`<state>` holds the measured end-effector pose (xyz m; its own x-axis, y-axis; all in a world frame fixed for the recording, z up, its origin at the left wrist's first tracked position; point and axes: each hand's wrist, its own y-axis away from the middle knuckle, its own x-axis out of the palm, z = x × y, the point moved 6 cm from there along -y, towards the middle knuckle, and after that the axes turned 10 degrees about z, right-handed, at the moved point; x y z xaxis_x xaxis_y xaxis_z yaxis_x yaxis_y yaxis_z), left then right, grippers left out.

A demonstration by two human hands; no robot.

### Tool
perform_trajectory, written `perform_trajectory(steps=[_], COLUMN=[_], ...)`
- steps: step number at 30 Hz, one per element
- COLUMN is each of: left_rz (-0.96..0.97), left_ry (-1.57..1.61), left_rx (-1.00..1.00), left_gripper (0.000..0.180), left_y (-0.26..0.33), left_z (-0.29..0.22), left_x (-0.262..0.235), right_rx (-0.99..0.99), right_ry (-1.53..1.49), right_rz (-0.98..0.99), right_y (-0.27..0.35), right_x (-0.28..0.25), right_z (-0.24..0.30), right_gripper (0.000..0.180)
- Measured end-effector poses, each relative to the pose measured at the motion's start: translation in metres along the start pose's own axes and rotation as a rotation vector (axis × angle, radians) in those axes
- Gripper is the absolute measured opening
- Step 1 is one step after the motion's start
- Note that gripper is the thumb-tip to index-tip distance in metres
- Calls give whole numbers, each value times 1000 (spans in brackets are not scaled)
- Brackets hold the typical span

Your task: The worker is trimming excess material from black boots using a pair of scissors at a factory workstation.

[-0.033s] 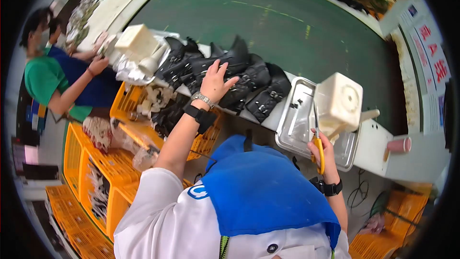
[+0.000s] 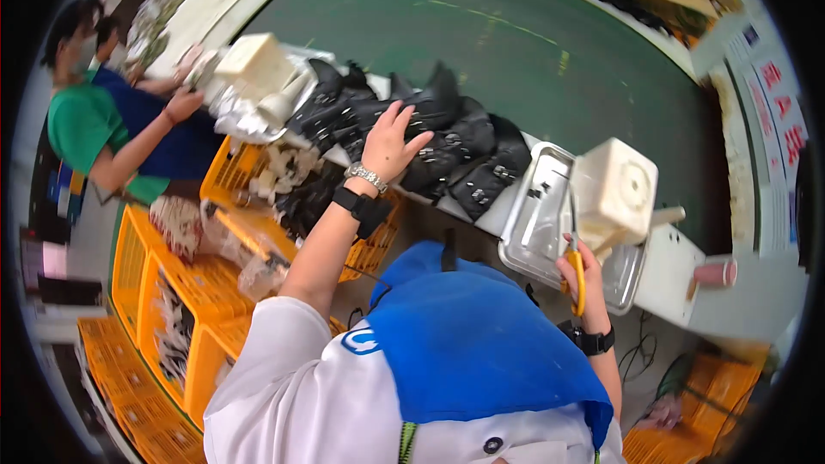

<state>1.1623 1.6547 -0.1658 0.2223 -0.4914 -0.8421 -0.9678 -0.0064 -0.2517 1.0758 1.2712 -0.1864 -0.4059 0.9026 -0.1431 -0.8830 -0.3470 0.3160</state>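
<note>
Plainly, the yellow-handled scissors (image 2: 575, 256) are in the right hand (image 2: 592, 277), at the near edge of the shiny tray (image 2: 526, 251). Their long axis runs nearly straight away from the person, leaning slightly left toward the far end: tips away, handles toward the body. The right fingers are curled around the handles; whether the blades are slightly parted is too fine to tell.

Farther left, the black buckled pieces (image 2: 468, 144) lie heaped along the near side of the green work surface (image 2: 387, 21). They do not all share one direction: the rightmost slants from far right to near left, while a pointed end near the middle sticks up and away. The left hand (image 2: 388, 153) is over the heap, fingers spread and gripping nothing visible; contact cannot be told from here.

Handling this well, I judge, calls for settling the left fingers on one piece, clear of its buckles, and easing it from its neighbours so that straps do not snag. The scissors are best kept together and pointed away from the left hand, aligned with a strap only once it is held taut.

Beyond the blades, a cream tub (image 2: 614, 191) sits tilted at the tray, with small black bits (image 2: 540, 190) beside it.
</note>
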Motion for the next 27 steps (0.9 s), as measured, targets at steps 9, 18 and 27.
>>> perform_trajectory(steps=[9, 18, 27], left_rz=[62, 483, 651], left_ry=[24, 445, 206], left_rx=[-1005, -964, -883], left_gripper=[59, 50, 38], left_y=[235, 212, 162], left_z=[292, 313, 346], left_x=[7, 131, 232], right_rx=[71, 142, 326], right_ry=[-76, 92, 78], right_rz=[-10, -43, -166], right_y=[-9, 1, 55], right_x=[29, 68, 93], right_z=[6, 27, 28], right_gripper=[39, 38, 36])
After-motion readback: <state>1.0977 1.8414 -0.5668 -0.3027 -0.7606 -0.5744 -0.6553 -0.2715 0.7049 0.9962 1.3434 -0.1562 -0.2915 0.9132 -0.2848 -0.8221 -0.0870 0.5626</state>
